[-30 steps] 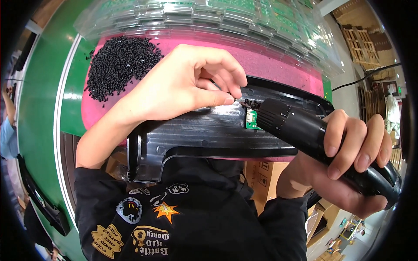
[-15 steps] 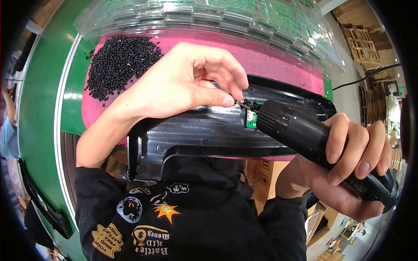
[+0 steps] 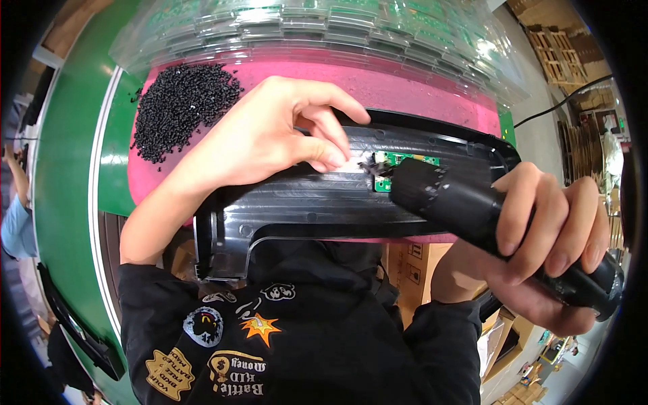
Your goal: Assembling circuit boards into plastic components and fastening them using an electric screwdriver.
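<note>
My right hand (image 3: 550,243) is wrapped round a black electric screwdriver (image 3: 459,202) that points to the left. The driver's nose lies over a green circuit board (image 3: 385,182), hiding part of it. This board rests in a long black plastic housing (image 3: 304,202). Close to the driver's tip is a dark blurred cluster, seemingly small black screws (image 3: 372,166). My left hand (image 3: 270,131) hovers over the housing, thumb and a finger pinched together just left of that cluster, index finger stretched out. Whatever sits in the pinch is too small to make out.
A heap of small black screws (image 3: 179,111) lies on the pink mat (image 3: 270,71) at the far left. Stacked clear plastic trays (image 3: 324,30) with green boards line the back. Cardboard boxes (image 3: 415,270) stand below the table. Another person's arm (image 3: 19,182) shows at the left edge.
My left hand has drawn back slightly to the left from the driver's tip, its index finger lifting away. The driver has shifted a little left and down, and more of the board shows.
</note>
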`<state>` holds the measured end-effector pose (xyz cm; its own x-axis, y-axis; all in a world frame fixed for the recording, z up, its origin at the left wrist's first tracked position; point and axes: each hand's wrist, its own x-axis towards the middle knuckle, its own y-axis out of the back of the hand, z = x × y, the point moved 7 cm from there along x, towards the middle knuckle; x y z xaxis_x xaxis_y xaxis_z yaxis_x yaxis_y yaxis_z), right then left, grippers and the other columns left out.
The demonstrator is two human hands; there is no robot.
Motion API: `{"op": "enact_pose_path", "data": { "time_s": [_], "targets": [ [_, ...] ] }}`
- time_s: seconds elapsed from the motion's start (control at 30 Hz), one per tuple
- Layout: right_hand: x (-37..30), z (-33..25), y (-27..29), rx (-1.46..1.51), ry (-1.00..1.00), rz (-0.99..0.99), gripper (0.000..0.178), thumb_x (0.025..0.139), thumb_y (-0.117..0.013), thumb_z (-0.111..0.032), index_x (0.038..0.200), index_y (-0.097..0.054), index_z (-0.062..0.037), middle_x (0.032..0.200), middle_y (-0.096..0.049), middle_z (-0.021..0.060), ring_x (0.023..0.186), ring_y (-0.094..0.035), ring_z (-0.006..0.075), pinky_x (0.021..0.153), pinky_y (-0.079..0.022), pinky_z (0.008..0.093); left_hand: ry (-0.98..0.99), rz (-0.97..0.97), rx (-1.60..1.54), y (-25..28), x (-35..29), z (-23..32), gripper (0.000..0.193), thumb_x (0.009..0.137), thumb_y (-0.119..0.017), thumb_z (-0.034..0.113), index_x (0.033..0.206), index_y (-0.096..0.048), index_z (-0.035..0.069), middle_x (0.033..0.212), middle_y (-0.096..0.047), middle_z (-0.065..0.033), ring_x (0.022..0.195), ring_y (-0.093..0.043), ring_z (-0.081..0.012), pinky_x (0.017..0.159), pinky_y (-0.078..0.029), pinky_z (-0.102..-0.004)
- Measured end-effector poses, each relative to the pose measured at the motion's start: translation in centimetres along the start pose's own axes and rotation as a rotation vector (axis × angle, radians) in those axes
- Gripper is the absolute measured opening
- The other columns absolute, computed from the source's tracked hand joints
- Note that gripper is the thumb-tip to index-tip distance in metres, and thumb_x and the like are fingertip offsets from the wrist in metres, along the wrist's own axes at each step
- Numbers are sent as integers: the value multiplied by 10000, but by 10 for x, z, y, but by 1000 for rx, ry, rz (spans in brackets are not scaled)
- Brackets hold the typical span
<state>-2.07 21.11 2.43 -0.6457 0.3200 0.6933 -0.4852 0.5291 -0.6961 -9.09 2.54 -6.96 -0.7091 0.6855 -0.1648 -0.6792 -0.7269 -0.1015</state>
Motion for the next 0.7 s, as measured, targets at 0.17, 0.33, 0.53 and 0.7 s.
{"op": "enact_pose_path", "data": {
  "time_s": [0.17,0.33,0.53,0.7],
  "targets": [
    [27,-37,1,-553,-241,-110,540,719,-700,-503,939,-483,-60,787,-443,28,475,-453,90,552,-365,273,-305,110,626,-13,-5,22,367,780,-636,-77,1141,-602,-22,764,-687,-96,698,-672,-160,675,-539,-276],
    [40,-35,36,-637,-461,-290,575,852,-519,-561,1035,-525,-16,832,-480,48,521,-460,109,567,-362,296,-537,-42,1117,-60,0,40,326,774,-696,60,1087,-605,44,757,-625,-85,696,-637,-281,605,-504,-376],
    [41,-32,60,-558,-472,-158,488,901,-479,-433,1028,-522,36,800,-528,124,501,-491,168,549,-425,339,-526,-200,1406,-80,17,19,287,770,-617,61,1057,-612,55,827,-592,-49,815,-603,-235,679,-518,-349],
    [40,-32,71,-678,-507,-96,536,866,-500,-536,996,-527,-17,792,-491,53,491,-448,124,540,-347,297,-547,-180,1300,-79,23,6,379,759,-618,53,1136,-621,92,811,-562,-50,815,-588,-231,670,-518,-355]
  ]
}}
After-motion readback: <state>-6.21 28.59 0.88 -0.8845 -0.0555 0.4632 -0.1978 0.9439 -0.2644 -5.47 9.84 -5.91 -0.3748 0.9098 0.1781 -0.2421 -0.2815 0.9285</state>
